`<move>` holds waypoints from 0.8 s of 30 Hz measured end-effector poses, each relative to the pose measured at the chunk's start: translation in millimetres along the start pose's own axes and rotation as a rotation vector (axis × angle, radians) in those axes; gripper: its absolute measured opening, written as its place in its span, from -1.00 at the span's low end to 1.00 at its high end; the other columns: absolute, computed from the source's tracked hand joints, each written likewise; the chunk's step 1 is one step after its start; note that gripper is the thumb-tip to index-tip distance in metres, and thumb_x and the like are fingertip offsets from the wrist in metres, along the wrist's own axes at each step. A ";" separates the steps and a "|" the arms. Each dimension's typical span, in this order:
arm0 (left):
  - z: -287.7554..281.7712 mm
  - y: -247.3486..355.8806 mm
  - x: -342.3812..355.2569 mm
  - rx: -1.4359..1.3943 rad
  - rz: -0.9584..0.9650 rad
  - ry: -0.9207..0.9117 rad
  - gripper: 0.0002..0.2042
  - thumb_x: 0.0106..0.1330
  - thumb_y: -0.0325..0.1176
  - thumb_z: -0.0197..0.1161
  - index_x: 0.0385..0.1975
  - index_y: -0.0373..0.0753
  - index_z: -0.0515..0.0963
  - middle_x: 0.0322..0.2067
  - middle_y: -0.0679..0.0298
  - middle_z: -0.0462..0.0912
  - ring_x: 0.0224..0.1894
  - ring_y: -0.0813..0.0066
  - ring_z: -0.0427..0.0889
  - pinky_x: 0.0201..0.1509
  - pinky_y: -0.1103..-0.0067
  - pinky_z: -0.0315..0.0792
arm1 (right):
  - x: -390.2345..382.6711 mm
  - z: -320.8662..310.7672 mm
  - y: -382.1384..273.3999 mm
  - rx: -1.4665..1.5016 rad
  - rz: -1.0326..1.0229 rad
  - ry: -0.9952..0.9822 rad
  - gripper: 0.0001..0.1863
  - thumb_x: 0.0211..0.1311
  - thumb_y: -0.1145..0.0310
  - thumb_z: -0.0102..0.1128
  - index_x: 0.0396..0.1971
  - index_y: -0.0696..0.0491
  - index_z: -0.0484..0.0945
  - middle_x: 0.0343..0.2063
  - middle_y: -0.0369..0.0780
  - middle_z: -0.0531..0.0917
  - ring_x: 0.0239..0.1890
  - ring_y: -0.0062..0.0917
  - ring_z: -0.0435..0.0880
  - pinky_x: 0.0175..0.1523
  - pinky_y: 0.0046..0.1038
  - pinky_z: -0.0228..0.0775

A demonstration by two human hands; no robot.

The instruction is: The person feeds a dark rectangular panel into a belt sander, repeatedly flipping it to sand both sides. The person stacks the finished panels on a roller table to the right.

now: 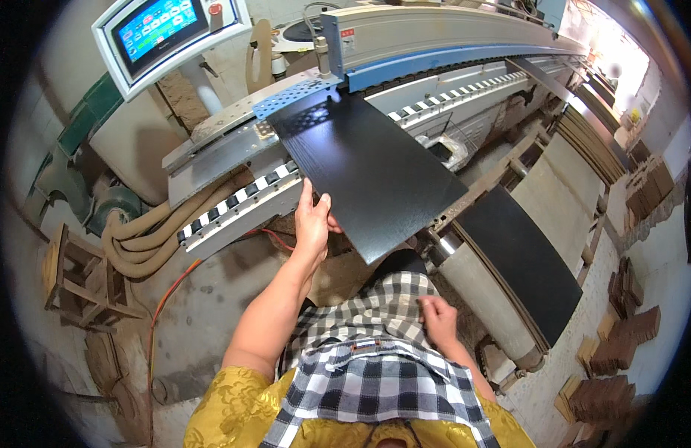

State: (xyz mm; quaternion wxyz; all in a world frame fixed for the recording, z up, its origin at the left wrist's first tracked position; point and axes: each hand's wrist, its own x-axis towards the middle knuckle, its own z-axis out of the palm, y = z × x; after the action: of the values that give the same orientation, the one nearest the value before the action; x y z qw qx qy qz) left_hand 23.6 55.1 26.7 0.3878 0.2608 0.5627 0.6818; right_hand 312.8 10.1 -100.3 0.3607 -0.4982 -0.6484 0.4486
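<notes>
Pinching by the look of it, the left hand's grip [313, 224] is closed on the left edge of the dark panel [383, 175], though some fingers are hidden and the pressure cannot be told. Farther left are a wooden stool [54, 267], thick coiled hoses [132, 240] and, above them, a lit control screen [157, 33]. Just beside the hand ends a rail with black-and-white segments [244, 198]. From there the panel lies flat across the machine, its far end at the perforated blue plate [297, 97] and its near corner jutting toward the person's lap; whether that end sits under the plate cannot be made out. The step in hand seems to be lining the panel up for the machine; the next move probably calls for a level, square push along the long beam [450, 37]. Right of the lap's middle, the right hand [439, 317] is loosely curled by the checked apron [386, 373], well apart from the panel; whether it pinches any cloth is unclear. Beyond it, more dark boards [521, 257] lie stacked by a roller [487, 302], with brown pieces [614, 347] piled farthest right.
</notes>
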 end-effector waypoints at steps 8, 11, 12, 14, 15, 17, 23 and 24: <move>60.0 -33.4 32.7 -0.240 0.127 -0.077 -0.62 0.35 -0.32 -0.20 0.15 -0.22 0.12 -0.58 0.39 0.41 -0.65 0.69 0.38 -0.56 0.69 0.38 | -1.6 -159.2 35.6 0.042 0.065 0.686 -0.76 0.26 0.30 -0.09 -0.25 0.14 0.48 -0.70 -0.32 0.48 -0.71 -0.77 0.37 -0.62 -0.66 0.20; 91.6 -69.2 36.8 -0.168 -0.074 -0.087 -0.74 0.35 -0.20 -0.21 -0.14 -0.21 0.31 -0.47 0.32 0.50 -0.49 0.58 0.51 -0.45 0.63 0.43 | -15.7 -214.5 43.1 -0.487 0.006 1.030 -0.74 0.24 0.33 -0.08 -0.18 0.16 0.46 -0.42 -0.19 0.55 -0.38 -0.51 0.51 -0.27 -0.50 0.33; 104.6 -88.5 35.3 -0.024 -0.105 -0.199 -0.74 0.33 -0.21 -0.12 -0.14 -0.22 0.33 -0.39 0.31 0.52 -0.43 0.54 0.52 -0.42 0.63 0.43 | -22.9 -231.4 50.6 -0.755 -0.034 1.116 -0.72 0.22 0.34 -0.07 -0.15 0.17 0.45 -0.30 -0.15 0.55 -0.23 -0.40 0.52 -0.12 -0.44 0.32; 123.1 -150.2 43.8 0.385 -0.258 -0.432 -0.74 0.14 -0.38 0.08 -0.17 -0.30 0.40 -0.39 0.18 0.54 -0.39 0.40 0.52 -0.35 0.53 0.36 | -40.1 -263.3 79.8 -0.959 0.225 1.158 -0.58 0.17 0.24 -0.02 -0.03 0.18 0.35 -0.06 -0.05 0.45 0.01 -0.22 0.37 0.12 -0.32 0.12; 132.3 -188.1 52.0 0.546 -0.076 -0.556 -0.56 0.06 -0.34 0.13 -0.01 -0.26 0.33 -0.22 0.03 0.51 -0.18 0.22 0.50 -0.15 0.45 0.36 | -46.8 -273.7 93.6 -0.980 0.350 1.154 -0.52 0.16 0.20 -0.01 0.02 0.19 0.31 -0.01 -0.03 0.41 0.05 -0.20 0.34 0.16 -0.32 0.08; 163.9 -171.5 37.0 0.698 -0.061 -0.768 -0.24 0.03 -0.30 0.16 0.26 -0.10 -0.07 0.19 0.02 0.12 0.23 0.15 0.11 0.23 0.47 0.09 | -59.1 -289.3 120.8 -0.843 0.532 1.122 -0.43 0.15 0.14 0.00 0.07 0.22 0.25 0.06 0.00 0.34 0.11 -0.18 0.29 0.19 -0.33 0.04; 200.6 -193.0 28.2 0.946 -0.133 -0.805 -0.19 -0.01 -0.30 0.21 0.27 -0.09 -0.09 0.20 0.02 0.06 0.24 0.12 0.06 0.26 0.44 0.04 | -67.7 -290.2 132.5 -0.438 0.601 1.003 -0.41 0.16 0.11 0.00 0.08 0.23 0.26 0.08 0.00 0.33 0.14 -0.25 0.29 0.18 -0.38 0.09; 197.2 -194.8 26.8 0.894 -0.099 -0.795 -0.22 -0.02 -0.32 0.21 0.25 -0.12 -0.04 0.18 0.01 0.10 0.23 0.13 0.09 0.26 0.45 0.05 | -69.1 -289.4 128.7 -0.430 0.603 1.015 -0.44 0.16 0.12 0.00 0.04 0.23 0.30 0.05 -0.01 0.37 0.11 -0.26 0.32 0.16 -0.39 0.12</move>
State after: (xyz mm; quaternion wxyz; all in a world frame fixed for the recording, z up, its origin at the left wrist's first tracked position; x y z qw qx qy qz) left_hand 210.5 201.4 -118.9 0.4523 0.6072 0.6184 0.2104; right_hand 635.8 20.5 -125.3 0.3726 -0.8716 -0.3031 0.0978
